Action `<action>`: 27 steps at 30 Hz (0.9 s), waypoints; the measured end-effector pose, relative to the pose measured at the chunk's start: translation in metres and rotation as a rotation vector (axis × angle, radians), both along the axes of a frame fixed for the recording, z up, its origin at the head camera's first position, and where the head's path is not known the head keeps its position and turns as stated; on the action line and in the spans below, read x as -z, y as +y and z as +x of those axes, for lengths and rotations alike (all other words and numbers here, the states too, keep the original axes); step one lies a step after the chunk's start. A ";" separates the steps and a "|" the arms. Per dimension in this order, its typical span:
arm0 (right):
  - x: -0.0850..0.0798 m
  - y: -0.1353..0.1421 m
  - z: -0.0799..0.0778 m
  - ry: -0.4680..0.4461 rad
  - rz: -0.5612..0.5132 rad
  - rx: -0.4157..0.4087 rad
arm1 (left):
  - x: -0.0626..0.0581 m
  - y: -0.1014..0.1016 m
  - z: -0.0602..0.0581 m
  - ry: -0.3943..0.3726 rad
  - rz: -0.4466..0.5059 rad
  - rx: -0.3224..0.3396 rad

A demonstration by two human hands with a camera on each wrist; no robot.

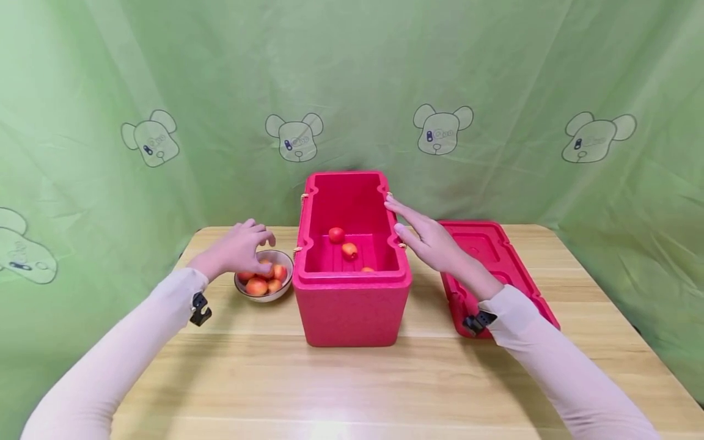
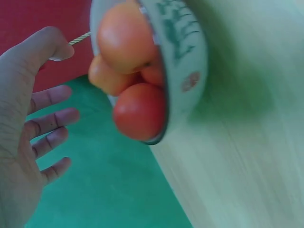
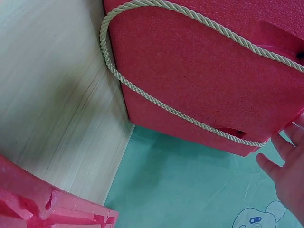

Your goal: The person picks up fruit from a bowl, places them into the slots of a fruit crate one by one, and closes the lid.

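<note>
Fruit point(image 1: 256, 286) (in its bowl point(image 2: 192, 52)) — beneath the left hand point(image 1: 242, 247), clear of the fingers point(image 2: 52, 122).

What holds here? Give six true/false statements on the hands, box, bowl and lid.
1. The right hand is at the rim of the red box. True.
2. The box is closed. False: the red lid lies beside it on the table.
3. The patterned bowl holds red-orange fruits. True.
4. The box is empty. False: some fruits show inside.
5. A twisted rope runs along the box's side. True.
6. Both hands grip fruit. False: neither the left hand nor the right does.
</note>
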State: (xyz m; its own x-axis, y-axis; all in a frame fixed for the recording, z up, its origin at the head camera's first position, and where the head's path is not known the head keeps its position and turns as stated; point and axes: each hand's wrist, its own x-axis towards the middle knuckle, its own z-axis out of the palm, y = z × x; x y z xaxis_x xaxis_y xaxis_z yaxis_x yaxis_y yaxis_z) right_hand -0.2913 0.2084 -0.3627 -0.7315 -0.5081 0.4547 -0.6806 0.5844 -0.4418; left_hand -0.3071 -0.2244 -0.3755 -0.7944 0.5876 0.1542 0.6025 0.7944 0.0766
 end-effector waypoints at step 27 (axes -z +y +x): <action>0.001 0.000 0.000 0.006 -0.011 -0.005 | 0.013 0.004 0.000 -0.089 -0.093 -0.001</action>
